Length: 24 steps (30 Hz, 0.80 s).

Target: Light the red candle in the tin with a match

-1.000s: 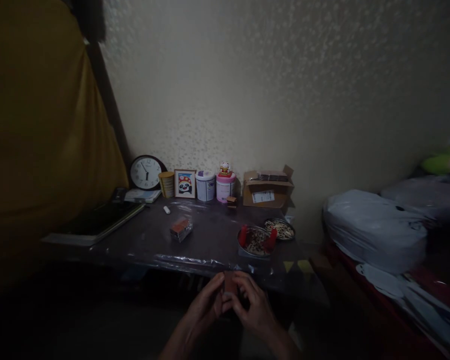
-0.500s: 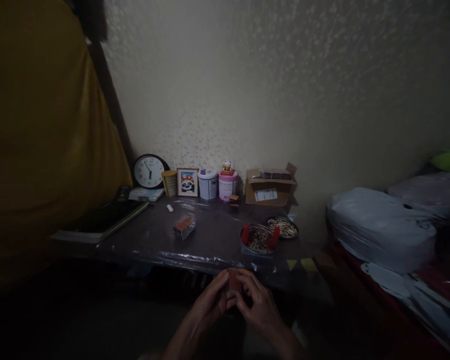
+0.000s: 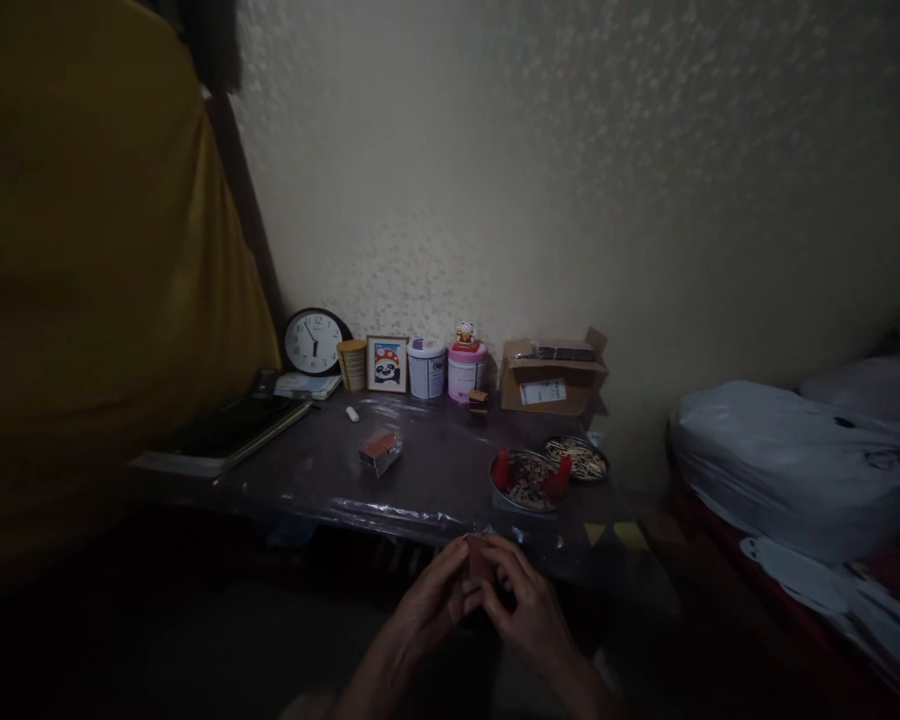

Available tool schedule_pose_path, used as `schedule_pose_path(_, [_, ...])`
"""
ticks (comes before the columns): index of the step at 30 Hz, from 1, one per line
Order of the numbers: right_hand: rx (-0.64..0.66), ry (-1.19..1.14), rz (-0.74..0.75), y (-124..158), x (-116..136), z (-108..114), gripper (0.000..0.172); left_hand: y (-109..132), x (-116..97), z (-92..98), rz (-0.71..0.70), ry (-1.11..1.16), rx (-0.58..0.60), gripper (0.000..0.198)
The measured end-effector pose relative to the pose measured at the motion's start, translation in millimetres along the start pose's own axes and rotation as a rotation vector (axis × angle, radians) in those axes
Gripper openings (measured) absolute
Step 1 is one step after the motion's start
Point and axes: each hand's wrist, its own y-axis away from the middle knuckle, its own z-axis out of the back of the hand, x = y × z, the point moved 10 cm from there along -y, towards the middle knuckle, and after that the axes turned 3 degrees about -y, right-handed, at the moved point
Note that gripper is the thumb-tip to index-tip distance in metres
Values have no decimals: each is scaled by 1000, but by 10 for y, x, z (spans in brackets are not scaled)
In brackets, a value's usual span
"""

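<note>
Low in the view, in front of the table edge, my left hand (image 3: 429,600) and my right hand (image 3: 531,608) meet around a small reddish-brown matchbox (image 3: 479,560). Fingers of both hands press on its sides, and its lower part is hidden behind them. On the table (image 3: 307,465) beyond, a plastic-wrapped pack of similar boxes (image 3: 380,450) lies to the left. Right of centre stands a round tin (image 3: 529,482) with dark-tipped sticks and red pieces in it. Behind that tin is a second round dish (image 3: 577,458) full of pale sticks.
Along the wall stand a clock (image 3: 315,340), a yellow cup (image 3: 352,366), a framed panda picture (image 3: 387,364), a white tub (image 3: 427,368), a pink tub (image 3: 465,375) and an open cardboard box (image 3: 551,385). A yellow curtain (image 3: 120,250) hangs left; a white bag (image 3: 787,465) lies right.
The whole scene has shifted slightly to the right in view as the head turned a little left. Both hands keep the matchbox in nearly the same grip.
</note>
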Motion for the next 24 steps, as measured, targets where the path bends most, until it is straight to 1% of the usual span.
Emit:
schedule_pose_path(7, [-4,-115,-25,-28,11,31,31,36,-60,-69,-15,5,43,19])
schedule_pose_path(12, [-17,-147,-24,-20,19,44,32,30,-21,-67,0,-20,53,23])
schedule_pose_path(18, [-40,-74,-17,3,50,71,33,40,-14,-104,-9,-18,55,20])
schedule_pose_path(24, [-57,-12,-27,9,41,76,29,37,19,-114,-1,-13,56,19])
